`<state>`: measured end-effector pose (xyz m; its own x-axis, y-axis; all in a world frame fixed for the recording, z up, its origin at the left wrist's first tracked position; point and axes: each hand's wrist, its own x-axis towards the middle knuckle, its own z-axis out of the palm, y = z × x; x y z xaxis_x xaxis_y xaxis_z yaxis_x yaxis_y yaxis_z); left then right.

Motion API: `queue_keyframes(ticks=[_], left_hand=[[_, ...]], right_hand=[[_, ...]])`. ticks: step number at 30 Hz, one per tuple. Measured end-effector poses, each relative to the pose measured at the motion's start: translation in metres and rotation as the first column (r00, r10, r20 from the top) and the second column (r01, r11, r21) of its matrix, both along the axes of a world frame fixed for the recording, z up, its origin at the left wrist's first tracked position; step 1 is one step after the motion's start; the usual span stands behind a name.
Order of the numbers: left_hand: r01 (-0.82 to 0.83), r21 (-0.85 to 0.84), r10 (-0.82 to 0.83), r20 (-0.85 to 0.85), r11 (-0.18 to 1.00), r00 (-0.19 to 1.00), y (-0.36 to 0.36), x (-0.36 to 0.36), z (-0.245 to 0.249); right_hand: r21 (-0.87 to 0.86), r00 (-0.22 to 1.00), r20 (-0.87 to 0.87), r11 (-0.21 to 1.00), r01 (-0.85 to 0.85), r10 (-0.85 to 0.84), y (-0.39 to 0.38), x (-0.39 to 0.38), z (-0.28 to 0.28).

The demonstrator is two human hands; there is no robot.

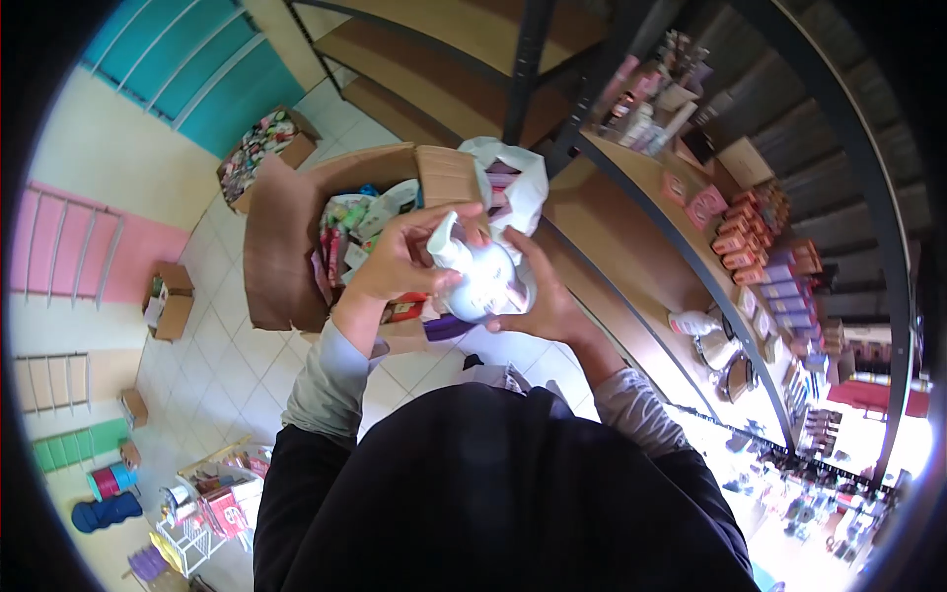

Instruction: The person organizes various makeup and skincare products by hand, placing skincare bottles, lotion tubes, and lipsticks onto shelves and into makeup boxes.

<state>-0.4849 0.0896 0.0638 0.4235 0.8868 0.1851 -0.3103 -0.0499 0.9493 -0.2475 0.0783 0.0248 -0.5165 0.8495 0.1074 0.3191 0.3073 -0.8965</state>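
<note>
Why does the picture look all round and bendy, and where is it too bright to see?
Head view: black rim around the picture and bowed shelves, as if through a very wide lens; glare on the white bottle, so its writing is hard to read; lower right washed out almost white.

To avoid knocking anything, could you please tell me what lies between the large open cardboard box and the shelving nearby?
The head view shows an open white plastic bag between the box and the shelving, with pinkish contents partly visible.
</note>
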Motion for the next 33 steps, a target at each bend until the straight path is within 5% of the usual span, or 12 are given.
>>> queue_keyframes(ticks=[4,10,12,17,23,26,27,30,31,33], left_hand=[[0.206,-0.096,-0.196,0.098,0.974,0.976,0.002,0.051,-0.011],[0.124,-0.285,-0.058,0.23,0.95,0.971,-0.021,0.12,-0.041],[-0.018,-0.377,0.053,0.082,0.926,0.995,-0.047,0.141,-0.072],[-0.051,-0.344,0.006,-0.13,0.938,0.992,-0.111,0.222,-0.1],[-0.086,-0.461,0.08,-0.032,0.883,0.996,-0.131,0.28,-0.115],[-0.153,-0.341,0.095,-0.181,0.928,0.979,-0.135,0.295,-0.124],[-0.162,-0.286,0.081,-0.274,0.944,0.958,-0.136,0.297,-0.133],[-0.123,-0.181,0.026,-0.461,0.976,0.887,-0.14,0.305,-0.125],[-0.088,-0.133,0.007,-0.514,0.987,0.858,-0.14,0.306,-0.124],[-0.038,-0.051,0.003,-0.559,0.998,0.829,-0.141,0.307,-0.132]], right_hand=[[-0.402,0.989,-0.146,0.914,-0.058,-0.001,-0.025,0.032,0.0],[-0.495,0.938,-0.245,0.863,0.098,-0.247,-0.059,0.089,-0.033],[-0.489,0.929,-0.228,0.859,0.149,-0.292,-0.065,0.113,-0.038],[-0.54,0.932,-0.114,0.809,0.232,-0.344,-0.084,0.171,-0.053],[-0.518,0.977,-0.109,0.849,0.102,-0.184,-0.107,0.234,-0.049],[-0.066,0.983,0.175,0.995,0.076,-0.063,-0.101,0.27,-0.061],[0.11,0.962,0.184,0.977,0.184,-0.202,-0.099,0.276,-0.054],[0.32,0.924,0.317,0.941,0.108,-0.214,-0.094,0.279,-0.003],[0.329,0.832,0.534,0.944,-0.038,-0.153,-0.095,0.273,0.013],[0.091,0.766,0.637,0.977,-0.192,0.092,-0.093,0.274,-0.006]])
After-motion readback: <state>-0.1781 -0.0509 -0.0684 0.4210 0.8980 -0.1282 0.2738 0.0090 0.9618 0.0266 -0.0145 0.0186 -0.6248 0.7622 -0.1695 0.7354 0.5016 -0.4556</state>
